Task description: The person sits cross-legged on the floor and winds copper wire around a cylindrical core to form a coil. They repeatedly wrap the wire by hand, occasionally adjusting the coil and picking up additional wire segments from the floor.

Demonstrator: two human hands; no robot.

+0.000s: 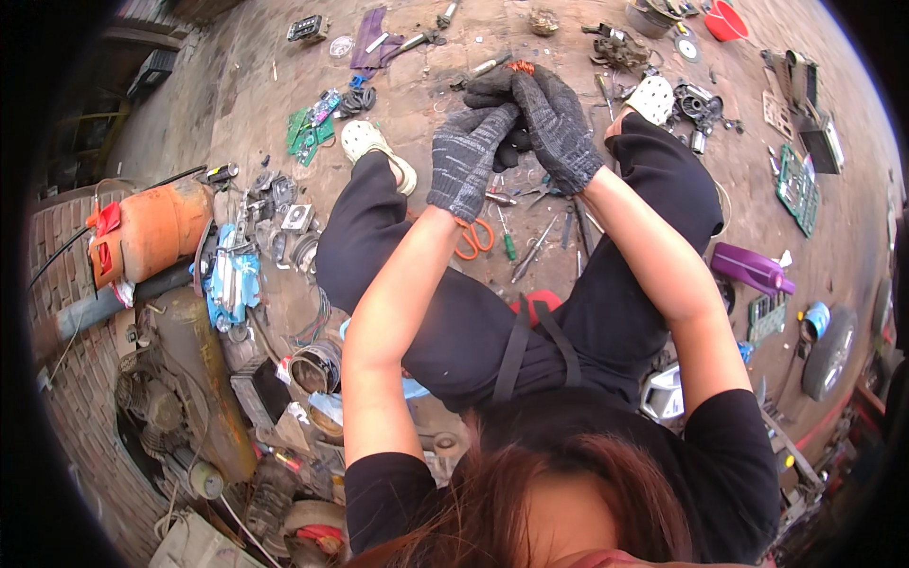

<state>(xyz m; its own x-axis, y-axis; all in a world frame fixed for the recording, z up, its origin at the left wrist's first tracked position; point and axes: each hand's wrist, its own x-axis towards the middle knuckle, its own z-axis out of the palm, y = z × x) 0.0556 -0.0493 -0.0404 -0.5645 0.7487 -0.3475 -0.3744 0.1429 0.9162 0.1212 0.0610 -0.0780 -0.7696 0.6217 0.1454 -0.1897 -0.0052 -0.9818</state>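
Copper-coloured coil (520,67): a small orange-brown piece showing just above the gloved fingers, in the upper centre of the frame; most of it is hidden by the gloves.

Head view, hands. The left hand (466,156) and the right hand (554,123) both wear dark grey knit gloves and are pressed together in front of the raised knees. The right hand is closed over a dark object with the coil at its top. The left hand lies against the right from below, fingers curled; what it grips, if anything, cannot be told.

Head view, surroundings. The person sits on the ground in black trousers, knees apart, white shoes at upper left centre and upper right centre. Between the legs, directly under the hands, lie orange-handled scissors (473,239) and several screwdrivers (530,251), close together. The bare dirt floor (246,85) is open only in a strip at the upper left. An orange gas cylinder (156,227) lies on its side at the left edge, with scrap metal below it. Green circuit boards (308,128) lie left of the left shoe; another green board (798,187) lies at the right edge. A purple casing (748,268) sits beside the right knee. A red bowl (726,21) touches the top edge.
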